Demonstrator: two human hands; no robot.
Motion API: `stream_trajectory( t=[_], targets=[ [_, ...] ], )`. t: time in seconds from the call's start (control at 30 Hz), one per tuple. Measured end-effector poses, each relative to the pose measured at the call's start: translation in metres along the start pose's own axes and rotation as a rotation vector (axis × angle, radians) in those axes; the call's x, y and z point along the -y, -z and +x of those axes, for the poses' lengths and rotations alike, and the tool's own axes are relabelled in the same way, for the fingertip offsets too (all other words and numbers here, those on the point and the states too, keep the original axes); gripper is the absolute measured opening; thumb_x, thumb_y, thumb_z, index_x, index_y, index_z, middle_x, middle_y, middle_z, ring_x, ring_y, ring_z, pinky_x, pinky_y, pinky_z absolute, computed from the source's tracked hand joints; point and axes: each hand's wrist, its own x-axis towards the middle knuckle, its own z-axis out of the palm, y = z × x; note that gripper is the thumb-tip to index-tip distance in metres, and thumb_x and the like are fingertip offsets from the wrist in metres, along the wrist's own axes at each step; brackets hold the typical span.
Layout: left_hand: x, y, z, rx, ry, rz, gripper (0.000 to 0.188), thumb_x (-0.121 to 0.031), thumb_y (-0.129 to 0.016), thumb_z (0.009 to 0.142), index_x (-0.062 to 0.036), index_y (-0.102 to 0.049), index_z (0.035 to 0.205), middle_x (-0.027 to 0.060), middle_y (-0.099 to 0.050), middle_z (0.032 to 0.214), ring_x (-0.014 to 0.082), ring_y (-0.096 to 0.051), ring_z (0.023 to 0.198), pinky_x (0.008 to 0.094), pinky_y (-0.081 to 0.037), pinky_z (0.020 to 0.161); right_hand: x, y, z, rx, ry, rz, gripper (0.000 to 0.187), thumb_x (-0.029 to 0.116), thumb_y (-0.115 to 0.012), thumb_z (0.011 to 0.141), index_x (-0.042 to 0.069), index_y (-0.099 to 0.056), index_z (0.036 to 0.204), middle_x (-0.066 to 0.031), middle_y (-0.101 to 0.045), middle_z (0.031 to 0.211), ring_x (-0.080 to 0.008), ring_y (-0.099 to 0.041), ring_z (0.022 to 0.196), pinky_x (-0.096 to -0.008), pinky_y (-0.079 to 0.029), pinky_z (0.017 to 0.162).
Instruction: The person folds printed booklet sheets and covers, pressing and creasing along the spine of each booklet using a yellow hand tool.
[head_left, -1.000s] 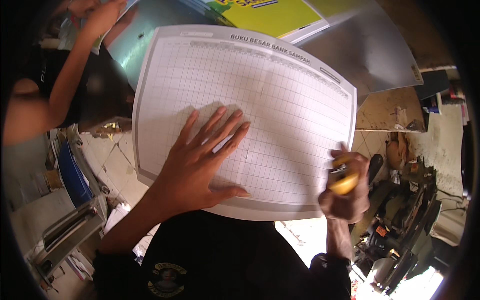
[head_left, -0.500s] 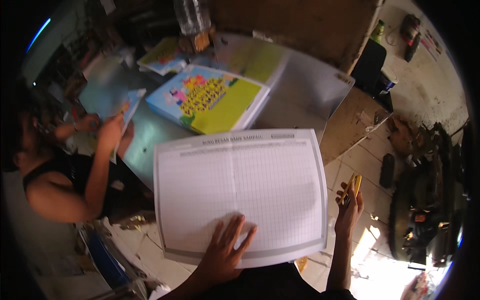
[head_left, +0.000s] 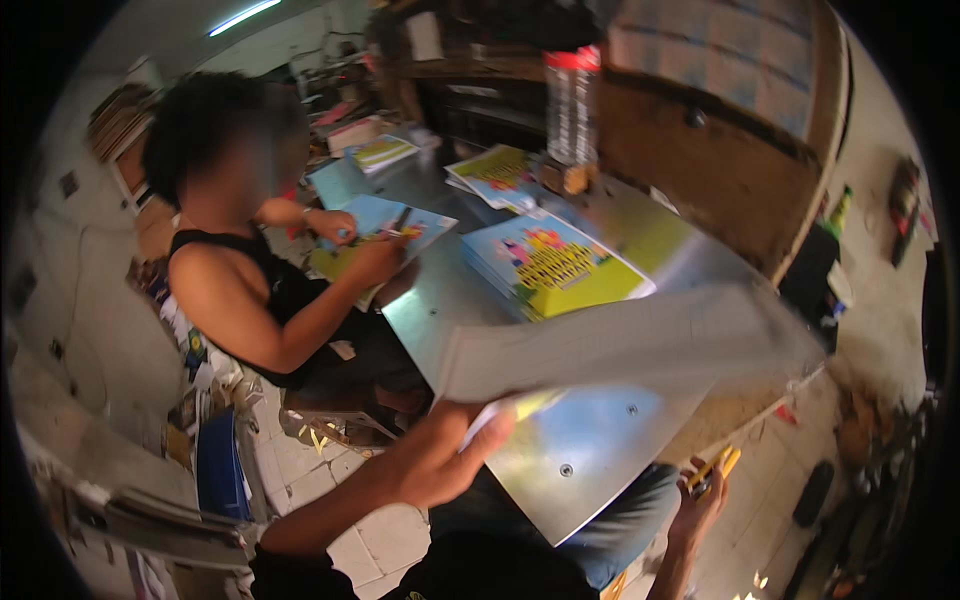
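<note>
My left hand (head_left: 445, 455) pinches the near left corner of a printed booklet (head_left: 600, 340), thumb on top. The booklet hangs tilted over the metal table, its grey-white gridded pages blurred by motion; a bit of yellow-green shows beneath near my thumb. My right hand (head_left: 700, 500) is low at the right, beside my knee and away from the booklet. Its fingers are closed round a narrow yellow hand tool (head_left: 715, 470) with dark metal parts; its exact kind does not show clearly.
A stack of colourful booklets (head_left: 550, 265) lies on the metal table (head_left: 630, 440), with a smaller pile (head_left: 490, 175) behind. A clear red-topped container (head_left: 572, 110) stands at the back. At left, a seated person (head_left: 245, 290) holds a booklet (head_left: 425, 222) and a slim dark tool.
The booklet was lying open and flat under my spread left hand; now that hand grips its corner and it is tilted up. My view has swung up and left. The right hand keeps the yellow tool.
</note>
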Motion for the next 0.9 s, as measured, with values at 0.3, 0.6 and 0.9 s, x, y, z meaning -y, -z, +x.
stream_trajectory(
  t=[0.3,0.6,0.9],
  targets=[
    [0.05,0.079,-0.015,-0.543,-0.443,-1.117,0.051,-0.041,-0.05,0.109,-0.0038,-0.049,0.143,0.0092,-0.064,0.123,0.0179,-0.063,0.114,0.0346,-0.051,0.098,0.046,-0.022,-0.017,0.095,0.264,-0.076,0.033,0.03,-0.065,0.102,0.001,-0.062,0.117,-0.0114,-0.069,0.088,-0.0139,-0.06,0.07,-0.0283,-0.046,0.064],
    [0.116,-0.094,-0.004,-0.729,-0.114,-1.323,0.056,-0.027,-0.048,0.109,-0.0053,-0.03,0.158,0.0121,-0.045,0.155,0.0249,-0.046,0.14,0.0414,-0.036,0.117,0.127,-0.055,-0.046,0.104,0.633,-0.27,0.046,0.028,-0.053,0.106,-0.001,-0.047,0.141,-0.0146,-0.064,0.103,-0.013,-0.054,0.066,-0.0246,-0.039,0.054],
    [0.113,-0.185,-0.052,-0.55,0.435,-1.026,0.045,-0.015,-0.071,0.097,0.0028,-0.054,0.134,0.0166,-0.058,0.133,0.0278,-0.06,0.122,0.037,-0.048,0.101,0.069,-0.113,-0.07,1.038,0.545,-1.039,0.038,-0.003,-0.083,0.079,-0.002,-0.072,0.115,-0.0156,-0.075,0.101,-0.0285,-0.073,0.098,-0.0346,-0.058,0.083]
  ],
)
